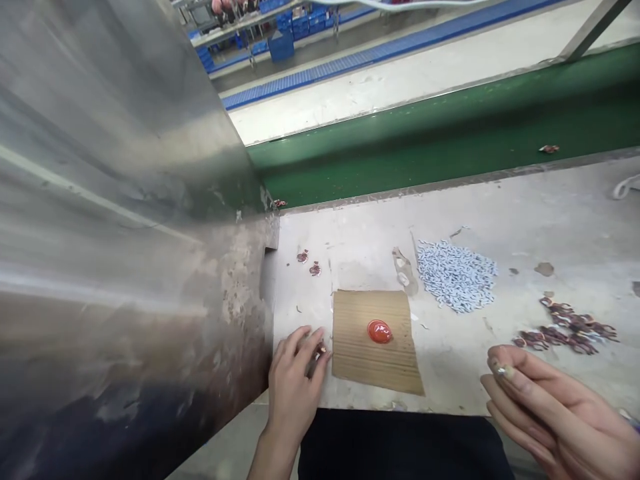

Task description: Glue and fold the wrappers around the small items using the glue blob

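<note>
My left hand [297, 373] rests at the table's near edge, left of a ribbed cardboard sheet [373, 373]. Its fingers curl down around a small brown piece [321, 349], partly hidden between thumb and forefinger. A glossy red-orange blob [380, 331] lies on the cardboard. On the right, my right hand [545, 400] hovers with thumb and forefinger pinched; something shiny and tiny shows at the tips, too small to name. Beyond this hand lie several small dark brown figures [570, 327] in a cluster. A heap of tiny pale blue pieces [456, 275] sits farther back.
A large metal housing [150, 233] walls off the left side. Behind the table [360, 233] runs a green conveyor belt [425, 147] carrying a brown piece [549, 149]. Two brown pieces [309, 263] lie behind my left hand. Blue bins [281, 45] stand in the background.
</note>
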Motion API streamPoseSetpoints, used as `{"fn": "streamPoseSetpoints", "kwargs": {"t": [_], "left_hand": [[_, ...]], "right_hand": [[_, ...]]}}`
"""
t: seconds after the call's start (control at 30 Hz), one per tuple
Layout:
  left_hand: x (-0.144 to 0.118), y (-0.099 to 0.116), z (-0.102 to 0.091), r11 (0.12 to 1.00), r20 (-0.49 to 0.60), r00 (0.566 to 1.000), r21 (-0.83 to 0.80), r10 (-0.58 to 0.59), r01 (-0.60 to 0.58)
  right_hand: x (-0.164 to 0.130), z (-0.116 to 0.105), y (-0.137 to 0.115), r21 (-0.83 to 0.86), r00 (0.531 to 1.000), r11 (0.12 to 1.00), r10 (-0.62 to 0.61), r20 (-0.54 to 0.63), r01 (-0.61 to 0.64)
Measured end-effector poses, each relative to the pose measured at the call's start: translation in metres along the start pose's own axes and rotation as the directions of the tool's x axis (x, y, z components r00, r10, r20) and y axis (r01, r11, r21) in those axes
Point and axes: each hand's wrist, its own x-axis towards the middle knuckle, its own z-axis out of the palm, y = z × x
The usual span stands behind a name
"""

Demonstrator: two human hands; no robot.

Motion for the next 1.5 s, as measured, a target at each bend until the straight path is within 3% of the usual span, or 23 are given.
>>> {"fn": "streamPoseSetpoints", "kwargs": {"t": [0.13,0.23,0.3,0.4,0.5,0.67,1.0,1.33,1.5], "left_hand": [[0.008,-0.004,0.0,0.992,0.019,0.996,-0.091,0.09,-0.088],[0.008,-0.006,-0.001,0.993,-0.034,0.998,-0.103,0.053,-0.057],[0.005,-0.008,-0.002,0.993,-0.053,0.998,-0.112,0.042,-0.048],[0.001,-0.009,-0.003,0.988,-0.063,0.998,-0.155,0.009,-0.018],[-0.002,-0.005,-0.003,0.967,-0.102,0.987,-0.238,-0.122,0.095],[-0.01,0.006,-0.004,0.826,-0.146,0.906,-0.487,-0.397,0.284],[-0.009,0.014,-0.009,0.561,0.006,0.897,-0.779,-0.441,0.281],[-0.004,0.021,-0.011,0.406,0.061,0.877,-0.869,-0.477,0.282],[0.0,0.023,-0.014,0.368,0.057,0.868,-0.891,-0.493,0.268]], "right_hand": [[0.0,0.006,-0.011,-0.043,1.0,0.999,0.008,-0.015,-0.008],[0.007,0.012,-0.019,-0.28,0.986,0.946,-0.141,0.092,0.161],[0.018,0.017,-0.025,-0.539,0.924,0.751,-0.288,0.252,0.381],[0.04,0.028,-0.033,-0.673,0.831,0.488,-0.343,0.439,0.556],[0.057,0.038,-0.037,-0.69,0.766,0.334,-0.327,0.554,0.642],[0.066,0.048,-0.039,-0.692,0.708,0.168,-0.263,0.655,0.702],[0.067,0.046,-0.031,-0.714,0.705,0.049,-0.22,0.675,0.699],[0.061,0.051,-0.035,-0.719,0.7,-0.003,-0.224,0.678,0.695],[0.063,0.044,-0.038,-0.72,0.689,0.0,-0.288,0.665,0.694]]}}
